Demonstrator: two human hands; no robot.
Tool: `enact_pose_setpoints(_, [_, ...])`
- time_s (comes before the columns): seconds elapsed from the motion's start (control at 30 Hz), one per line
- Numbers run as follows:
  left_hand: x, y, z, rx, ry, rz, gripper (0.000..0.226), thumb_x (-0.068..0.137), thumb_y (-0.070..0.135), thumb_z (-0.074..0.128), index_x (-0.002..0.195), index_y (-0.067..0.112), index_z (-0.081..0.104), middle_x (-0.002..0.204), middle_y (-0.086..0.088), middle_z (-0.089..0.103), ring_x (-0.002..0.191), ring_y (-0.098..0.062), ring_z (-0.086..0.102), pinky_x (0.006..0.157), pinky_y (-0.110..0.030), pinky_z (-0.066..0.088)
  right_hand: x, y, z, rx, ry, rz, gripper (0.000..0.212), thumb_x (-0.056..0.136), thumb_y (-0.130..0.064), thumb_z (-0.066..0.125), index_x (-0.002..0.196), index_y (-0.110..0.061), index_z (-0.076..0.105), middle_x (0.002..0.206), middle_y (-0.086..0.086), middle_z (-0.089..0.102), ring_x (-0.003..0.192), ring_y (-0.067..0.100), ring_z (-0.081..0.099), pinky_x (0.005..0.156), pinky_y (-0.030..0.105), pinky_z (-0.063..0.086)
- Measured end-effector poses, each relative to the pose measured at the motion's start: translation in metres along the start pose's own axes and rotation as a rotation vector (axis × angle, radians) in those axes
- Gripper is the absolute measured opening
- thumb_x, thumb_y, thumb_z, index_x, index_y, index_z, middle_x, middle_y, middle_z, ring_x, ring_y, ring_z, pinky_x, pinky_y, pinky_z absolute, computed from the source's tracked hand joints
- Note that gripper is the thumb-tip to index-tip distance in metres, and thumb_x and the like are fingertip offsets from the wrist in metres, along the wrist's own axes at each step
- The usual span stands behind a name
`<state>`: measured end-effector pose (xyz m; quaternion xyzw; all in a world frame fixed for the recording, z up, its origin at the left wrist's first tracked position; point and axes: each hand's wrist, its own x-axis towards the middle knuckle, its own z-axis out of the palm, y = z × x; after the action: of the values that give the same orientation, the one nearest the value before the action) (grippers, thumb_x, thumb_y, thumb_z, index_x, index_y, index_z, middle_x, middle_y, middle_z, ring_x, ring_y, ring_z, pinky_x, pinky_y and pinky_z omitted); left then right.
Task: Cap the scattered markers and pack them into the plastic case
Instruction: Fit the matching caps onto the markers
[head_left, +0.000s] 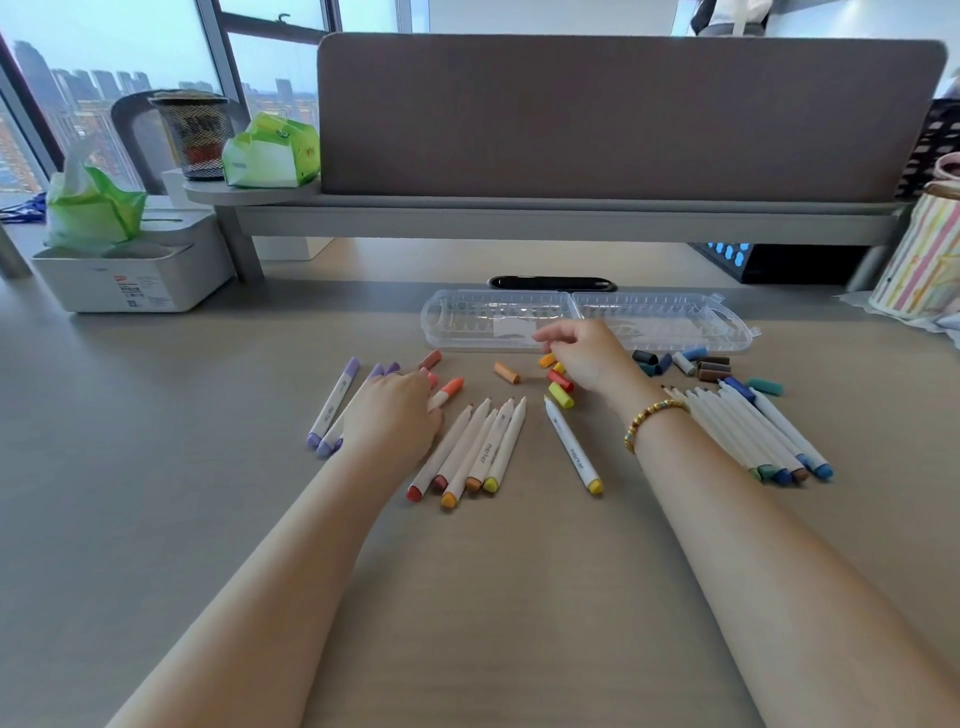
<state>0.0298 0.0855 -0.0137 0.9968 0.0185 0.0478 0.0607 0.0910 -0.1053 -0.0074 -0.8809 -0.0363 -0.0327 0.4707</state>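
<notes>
Resting palm-down on the desk (519, 597), my left hand (390, 410) covers some markers, fingers relaxed by a pink-capped marker (445, 393); purple markers (332, 410) lie just left of it. My right hand (584, 356) hovers over loose warm-coloured caps (560, 387), fingers curled; I cannot tell whether it pinches one. Uncapped warm markers (475, 449) fan out between my arms, a yellow marker (574, 449) beside them. Blue and green markers (758, 434) lie right of my wrist. An open clear case (660, 317) sits behind the caps.
</notes>
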Motion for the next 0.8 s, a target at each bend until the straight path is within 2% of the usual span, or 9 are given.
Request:
enact_pose_setpoints(0.07, [-0.001,-0.001,0.001,-0.034,0.053,0.025,0.035,0.097,0.031,0.043,0.127,0.014,0.049,0.126,-0.007,0.055,0.122,-0.022,0.046,0.096,-0.029,0.038,0.001,0.005,-0.002,-0.092,0.012,0.000,0.030,0.097,-0.003,0.038,0.110,-0.014,0.063,0.107,0.002,0.059,0.078,0.007,0.055,0.050,0.010,0.040])
enact_pose_setpoints(0.17, [-0.004,-0.002,-0.001,-0.088,0.099,0.064,0.031,0.093,0.039,0.047,0.115,0.018,0.053,0.119,-0.004,0.054,0.112,-0.021,0.048,0.090,-0.029,0.038,0.003,0.010,-0.008,-0.244,0.002,0.036,0.027,0.092,0.000,0.041,0.095,-0.016,0.063,0.105,0.003,0.059,0.085,0.014,0.053,0.055,0.020,0.037])
enact_pose_setpoints(0.3, [-0.004,-0.006,-0.008,-0.062,-0.106,0.109,0.030,0.092,0.045,0.048,0.091,0.017,0.058,0.091,0.005,0.057,0.107,-0.018,0.050,0.101,-0.029,0.029,0.005,0.009,-0.016,-0.337,-0.065,0.078,0.011,0.090,-0.008,0.053,0.090,-0.016,0.060,0.098,0.004,0.055,0.094,0.019,0.050,0.071,0.026,0.038])
enact_pose_setpoints(0.4, [-0.005,-0.008,-0.009,-0.090,-0.196,0.102,0.031,0.088,0.046,0.054,0.084,0.017,0.058,0.074,0.007,0.050,0.087,-0.015,0.050,0.078,-0.022,0.036,0.005,0.009,-0.015,-0.426,-0.099,0.083,0.010,0.091,-0.018,0.057,0.097,-0.012,0.064,0.096,0.003,0.055,0.092,0.018,0.050,0.075,0.028,0.038])
enact_pose_setpoints(0.5, [-0.006,-0.007,-0.009,-0.109,-0.201,0.091,0.030,0.088,0.044,0.055,0.082,0.016,0.059,0.073,0.005,0.053,0.077,-0.014,0.051,0.071,-0.022,0.039,0.002,0.009,-0.010,-0.497,-0.093,0.077,0.020,0.091,-0.024,0.059,0.096,-0.007,0.067,0.090,0.005,0.058,0.085,0.018,0.051,0.071,0.029,0.039])
enact_pose_setpoints(0.57, [-0.007,-0.006,-0.008,-0.080,-0.188,0.104,0.033,0.090,0.044,0.054,0.082,0.013,0.062,0.069,0.006,0.053,0.076,-0.014,0.052,0.073,-0.023,0.042,0.002,0.009,-0.007,-0.534,-0.088,0.083,0.023,0.091,-0.026,0.059,0.092,-0.006,0.068,0.088,0.007,0.061,0.083,0.019,0.053,0.070,0.030,0.041])
enact_pose_setpoints(0.67, [-0.009,-0.002,-0.006,-0.030,-0.133,0.133,0.039,0.093,0.043,0.048,0.100,0.008,0.065,0.068,0.007,0.052,0.072,-0.011,0.050,0.075,-0.022,0.041,0.004,0.009,-0.005,-0.581,-0.086,0.090,0.024,0.090,-0.029,0.060,0.091,-0.007,0.068,0.084,0.006,0.061,0.082,0.020,0.056,0.069,0.031,0.043])
enact_pose_setpoints(0.73, [-0.009,0.002,-0.006,-0.003,-0.113,0.143,0.046,0.094,0.044,0.044,0.111,0.006,0.062,0.080,0.001,0.061,0.074,-0.013,0.054,0.072,-0.021,0.040,0.005,0.008,-0.006,-0.624,-0.098,0.093,0.018,0.090,-0.027,0.059,0.079,-0.014,0.064,0.077,0.001,0.057,0.080,0.019,0.055,0.067,0.030,0.042])
enact_pose_setpoints(0.8, [-0.008,0.004,-0.006,0.003,-0.120,0.146,0.040,0.093,0.041,0.047,0.104,0.006,0.063,0.075,0.002,0.057,0.066,-0.010,0.051,0.065,-0.019,0.039,0.005,0.008,-0.005,-0.648,-0.103,0.094,0.030,0.092,-0.022,0.056,0.063,-0.022,0.051,0.066,-0.005,0.046,0.067,0.013,0.047,0.060,0.026,0.037])
